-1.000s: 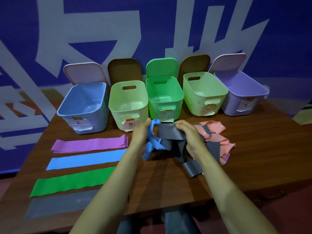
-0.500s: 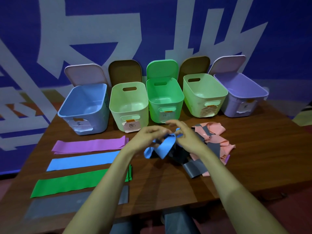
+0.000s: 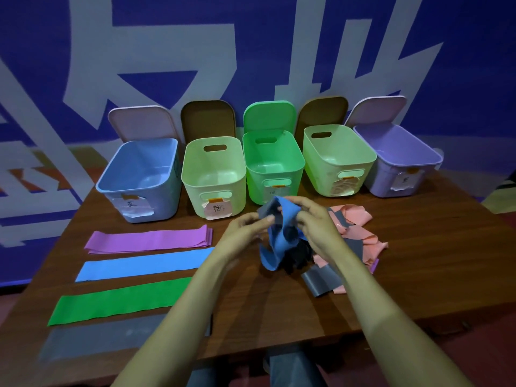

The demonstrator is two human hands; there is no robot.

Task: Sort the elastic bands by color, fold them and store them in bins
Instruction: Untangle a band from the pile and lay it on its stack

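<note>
A blue elastic band (image 3: pixel 279 238) hangs tangled with a grey band (image 3: pixel 266 212) above the table's middle. My left hand (image 3: pixel 245 233) pinches the grey band's end, and my right hand (image 3: pixel 312 219) grips the blue band's top. Under my right hand lies a heap of pink bands (image 3: pixel 360 236) and grey bands (image 3: pixel 321 282). Flat on the left lie a purple band (image 3: pixel 148 241), a blue band (image 3: pixel 142 268), a green band (image 3: pixel 117 304) and a grey band (image 3: pixel 95 340).
Five open bins stand in a row at the table's back: blue (image 3: pixel 139 180), pale green (image 3: pixel 213 177), green (image 3: pixel 272 166), pale green (image 3: pixel 339 160) and purple (image 3: pixel 396 166), each with a label. Lids lean on the wall behind. The table's front edge (image 3: pixel 418 328) is near.
My hands have lifted the tangled blue and grey bands higher off the heap, and the grip has shifted: left hand now on the grey end, right hand on the blue.
</note>
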